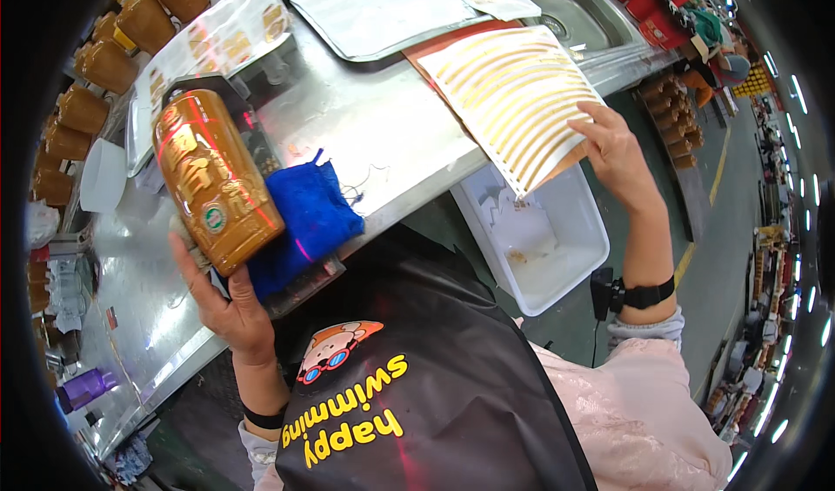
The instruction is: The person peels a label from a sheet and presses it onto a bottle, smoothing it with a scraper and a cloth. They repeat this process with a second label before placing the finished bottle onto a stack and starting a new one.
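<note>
My left hand grips the lower end of a glossy brown bottle with raised gold characters and a small green round emblem. The bottle leans in a dark angled stand, and red laser lines cross it. A blue cloth lies against its right side. My right hand has its fingertips at the right edge of a white sheet of curved gold strips. Whether they pinch the sheet or only touch it is unclear. The sheet lies over a reddish-brown board and overhangs the table's front edge.
Below the metal table stands a white plastic bin with paper scraps. A sink is set in at the back right. More brown containers crowd the far left. A white tub and purple bottle stand left.
</note>
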### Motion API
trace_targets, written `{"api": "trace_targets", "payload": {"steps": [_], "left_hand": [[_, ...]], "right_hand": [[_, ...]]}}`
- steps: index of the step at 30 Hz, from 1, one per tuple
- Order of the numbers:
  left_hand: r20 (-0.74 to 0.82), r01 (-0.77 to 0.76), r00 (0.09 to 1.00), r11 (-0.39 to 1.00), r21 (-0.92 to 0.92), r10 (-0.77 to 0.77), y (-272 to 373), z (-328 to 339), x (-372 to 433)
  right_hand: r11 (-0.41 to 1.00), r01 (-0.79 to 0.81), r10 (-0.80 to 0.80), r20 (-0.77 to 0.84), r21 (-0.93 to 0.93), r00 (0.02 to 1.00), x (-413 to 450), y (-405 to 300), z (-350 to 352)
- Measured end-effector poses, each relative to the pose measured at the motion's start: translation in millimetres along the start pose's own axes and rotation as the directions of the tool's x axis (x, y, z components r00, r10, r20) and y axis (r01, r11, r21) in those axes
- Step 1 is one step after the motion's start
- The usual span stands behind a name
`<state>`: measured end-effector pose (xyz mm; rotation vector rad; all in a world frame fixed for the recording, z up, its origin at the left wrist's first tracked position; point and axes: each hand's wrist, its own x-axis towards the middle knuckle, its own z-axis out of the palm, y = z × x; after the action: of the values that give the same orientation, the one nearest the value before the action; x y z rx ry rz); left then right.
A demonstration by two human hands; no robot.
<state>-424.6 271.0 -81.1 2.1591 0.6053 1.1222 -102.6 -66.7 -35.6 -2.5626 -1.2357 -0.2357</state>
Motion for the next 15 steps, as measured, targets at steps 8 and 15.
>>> {"api": "trace_targets", "payload": {"steps": [8,15], "left_hand": [[0.01,-0.033,0.999,0.998,-0.054,0.034,1.4,1.2,2.5],[0.002,0.001,1.0,1.0,-0.011,-0.001,-1.4,0.2,0.5]], "right_hand": [[0.966,0.247,-0.243,-0.056,0.071,0.968,54.6,-6.3,19.7],[0.943,0.33,-0.308,0.466,0.037,0.829,188.8,-14.9,48.8]]}}
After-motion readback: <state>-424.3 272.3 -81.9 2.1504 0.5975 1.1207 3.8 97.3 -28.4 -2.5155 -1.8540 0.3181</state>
